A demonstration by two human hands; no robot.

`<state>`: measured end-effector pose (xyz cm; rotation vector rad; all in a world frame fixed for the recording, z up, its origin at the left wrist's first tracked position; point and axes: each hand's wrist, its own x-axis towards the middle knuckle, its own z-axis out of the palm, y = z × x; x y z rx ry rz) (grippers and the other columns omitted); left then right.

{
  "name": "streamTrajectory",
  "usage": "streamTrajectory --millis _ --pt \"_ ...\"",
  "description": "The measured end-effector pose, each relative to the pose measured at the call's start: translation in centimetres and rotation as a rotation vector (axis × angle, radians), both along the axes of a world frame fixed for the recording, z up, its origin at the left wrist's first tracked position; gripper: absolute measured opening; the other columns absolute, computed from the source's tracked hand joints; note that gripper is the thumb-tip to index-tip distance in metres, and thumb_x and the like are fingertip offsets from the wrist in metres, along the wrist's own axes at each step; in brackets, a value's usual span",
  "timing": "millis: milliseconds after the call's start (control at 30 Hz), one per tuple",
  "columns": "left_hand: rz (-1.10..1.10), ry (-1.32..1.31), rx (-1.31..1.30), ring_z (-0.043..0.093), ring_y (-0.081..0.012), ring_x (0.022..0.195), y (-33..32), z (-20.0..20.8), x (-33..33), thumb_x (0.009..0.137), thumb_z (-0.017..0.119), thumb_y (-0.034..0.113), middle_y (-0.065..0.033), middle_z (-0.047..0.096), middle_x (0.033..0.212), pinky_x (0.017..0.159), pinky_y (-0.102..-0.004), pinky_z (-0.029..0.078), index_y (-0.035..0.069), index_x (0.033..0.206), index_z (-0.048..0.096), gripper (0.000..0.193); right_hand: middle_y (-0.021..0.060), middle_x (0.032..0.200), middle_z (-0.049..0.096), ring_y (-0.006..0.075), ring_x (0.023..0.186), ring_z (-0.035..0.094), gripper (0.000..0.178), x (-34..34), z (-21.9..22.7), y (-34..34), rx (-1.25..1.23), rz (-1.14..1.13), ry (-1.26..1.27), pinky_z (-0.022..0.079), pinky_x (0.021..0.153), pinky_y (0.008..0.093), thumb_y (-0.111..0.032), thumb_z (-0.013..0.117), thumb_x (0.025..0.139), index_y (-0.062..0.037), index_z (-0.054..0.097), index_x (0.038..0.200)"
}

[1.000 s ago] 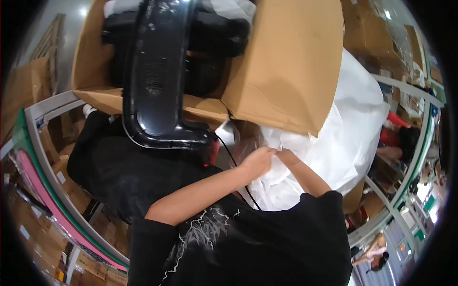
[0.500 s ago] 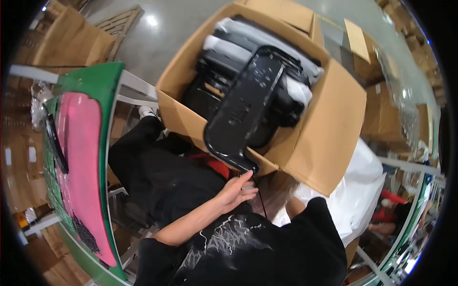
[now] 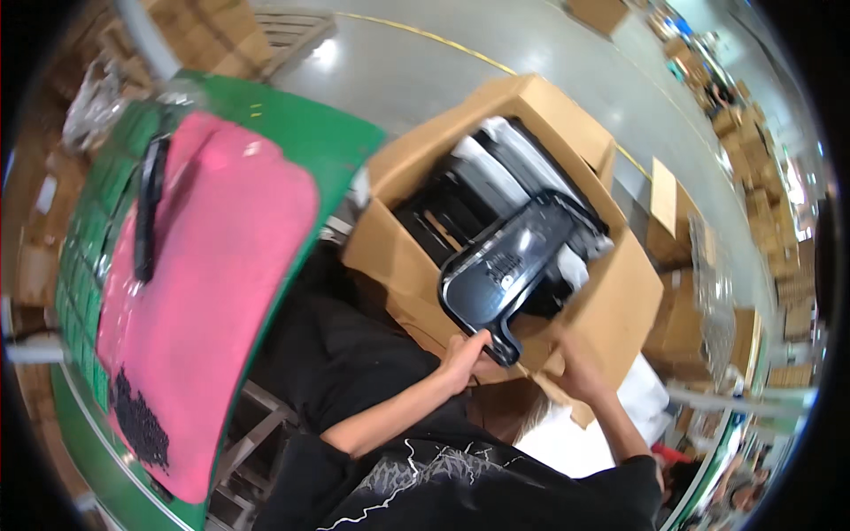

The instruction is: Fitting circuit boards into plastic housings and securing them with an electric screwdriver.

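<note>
A glossy black moulded plastic panel (image 3: 505,270), broad with a narrow bent end, lies tilted across the open cardboard box (image 3: 403,288). Its narrow end sticks out over the near side. My left hand (image 3: 462,361) is closed at that end, thumb against the panel's edge and the other fingers partly hidden. At the box's near right corner is my right hand (image 3: 574,365), beside the cardboard flap (image 3: 620,296); its fingers are blurred, so their grip does not show. Under the panel, more black parts with white foam wrapping (image 3: 491,177) fill the box.
To the left stands a green-topped table (image 3: 328,124) with a pink mat (image 3: 239,239), a black bar-shaped part (image 3: 149,212) and a heap of small black pieces (image 3: 140,420). White sheeting (image 3: 575,447) hangs by the box's near right side. More cartons (image 3: 677,314) stand to the right.
My view has swung left, showing more of the table. My left hand has closed on the panel's narrow end. My right hand has come into sight at the box's corner.
</note>
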<state>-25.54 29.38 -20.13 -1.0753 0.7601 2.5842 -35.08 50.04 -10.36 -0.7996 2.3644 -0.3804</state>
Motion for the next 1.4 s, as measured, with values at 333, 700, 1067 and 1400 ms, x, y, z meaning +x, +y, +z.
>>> streamTrajectory --millis 333,700,1067,1400 --pt "-0.274 0.450 -1.047 0.049 -0.0103 0.045 -17.7 19.8 17.8 0.080 0.068 0.018 -0.0043 0.052 0.052 0.043 -0.0293 0.039 -0.005 0.076 0.058 0.025 0.0244 0.126 0.057 0.0420 0.121 0.053 0.042 -2.0 9.0 -21.9 -0.693 0.724 0.951 0.039 0.100 0.0520 -0.003 0.056 0.072 0.0021 0.063 0.113" --pt "0.260 -0.276 -1.751 0.046 -0.0259 0.080 -23.2 23.6 31.9 0.072 0.074 0.050 -0.0108 0.047 0.087 0.074 -0.0368 0.042 0.001 0.099 0.046 0.062 0.0272 0.132 0.050 0.0351 0.121 0.052 0.052 7.9 13.1 -41.6 -0.467 1.728 0.781 0.049 0.092 0.0428 -0.026 0.059 0.085 0.0039 0.050 0.127" --pt "0.067 -0.128 -2.373 0.049 -0.0339 0.087 -33.1 19.9 27.9 0.074 0.058 0.004 -0.0168 0.046 0.095 0.077 -0.0424 0.042 -0.001 0.092 0.045 0.023 0.0173 0.102 0.064 0.0337 0.098 0.061 0.038 22.9 13.5 -64.5 -0.855 1.438 0.505 0.051 0.082 0.0440 -0.015 0.066 0.076 -0.0044 0.057 0.112" --pt "-0.121 -0.210 -2.348 0.055 -0.0210 0.095 -32.2 18.3 29.1 0.079 0.055 0.010 -0.0064 0.057 0.098 0.081 -0.0362 0.043 0.003 0.115 0.054 0.036 0.0221 0.119 0.055 0.0365 0.111 0.052 0.090 26.9 10.1 -69.2 -0.873 1.356 0.355 0.042 0.099 0.0433 -0.014 0.076 0.067 -0.0052 0.028 0.144"
